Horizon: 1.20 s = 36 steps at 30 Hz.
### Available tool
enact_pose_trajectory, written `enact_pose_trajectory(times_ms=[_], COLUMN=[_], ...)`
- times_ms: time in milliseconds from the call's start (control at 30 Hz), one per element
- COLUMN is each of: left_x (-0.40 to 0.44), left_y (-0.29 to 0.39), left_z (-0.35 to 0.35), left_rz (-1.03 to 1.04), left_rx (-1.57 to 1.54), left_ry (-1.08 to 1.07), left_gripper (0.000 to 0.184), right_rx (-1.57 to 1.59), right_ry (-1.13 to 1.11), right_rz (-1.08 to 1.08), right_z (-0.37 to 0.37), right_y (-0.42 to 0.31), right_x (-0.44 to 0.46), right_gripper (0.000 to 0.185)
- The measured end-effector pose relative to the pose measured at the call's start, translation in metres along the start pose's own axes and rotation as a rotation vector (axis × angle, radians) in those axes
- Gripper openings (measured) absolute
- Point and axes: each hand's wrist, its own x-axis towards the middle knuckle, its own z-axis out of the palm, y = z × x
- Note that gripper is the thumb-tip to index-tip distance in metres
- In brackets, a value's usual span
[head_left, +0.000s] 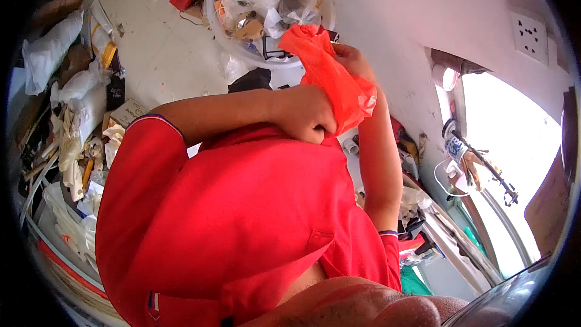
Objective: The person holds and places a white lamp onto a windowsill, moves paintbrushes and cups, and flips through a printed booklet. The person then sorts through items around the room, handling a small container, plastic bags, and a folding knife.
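Note:
A bright red plastic bag [330,66] is bunched up in front of my chest, hanging between my two hands. My left hand [307,112] is closed in a fist at the bag's lower left side, with the film against its fingers. On the bag's right side my right hand [354,63] has its fingers bent round the film near the upper edge. The bag covers part of the right palm and wrist. Both forearms are bent inward over my red shirt [260,212].
A round white tub [210,15] full of wrappers and scraps stands on the pale floor [157,42] ahead. Plastic bags [85,109], boxes and loose clutter crowd the left. A wall with a socket [530,36] and a bright window opening [505,121] lie to the right.

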Motion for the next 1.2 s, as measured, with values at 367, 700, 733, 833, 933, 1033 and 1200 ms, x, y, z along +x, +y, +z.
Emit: enact_pose_trajectory(times_ms=[367, 700, 733, 833, 933, 1033, 1200], left_x=[-0.056, -0.006, 0.009, 0.027, 0.018, -0.001, -0.013], left_y=[-0.058, -0.055, -0.057, -0.069, -0.068, -0.059, -0.046], left_z=[-0.028, -0.004, -0.004, 0.007, 0.009, 0.007, 0.014], left_rz=[-0.792, -0.692, -0.716, -0.664, -0.547, -0.663, -0.652], left_rx=[-1.100, -1.230, -1.210, -1.063, -0.594, -0.376, -0.037], left_ry=[0.817, 0.770, 0.789, 0.862, 0.872, 0.759, 0.737], left_gripper=[0.075, 0.060, 0.053, 0.030, 0.025, 0.023, 0.021], right_rx=[0.029, -0.485, -0.484, -0.369, -0.284, -0.109, -0.247], right_ry=[0.183, 0.351, 0.360, 0.466, 0.661, 0.852, 0.976], right_rz=[-0.461, -0.436, -0.443, -0.458, -0.343, -0.433, -0.548], right_z=[-0.008, -0.012, -0.007, -0.023, -0.066, -0.098, -0.093], right_y=[-0.022, 0.027, 0.018, 0.042, 0.053, 0.051, 0.020], right_x=[-0.060, -0.073, -0.082, -0.084, -0.097, -0.104, -0.108], right_gripper=[0.034, 0.028, 0.027, 0.024, 0.021, 0.018, 0.015])
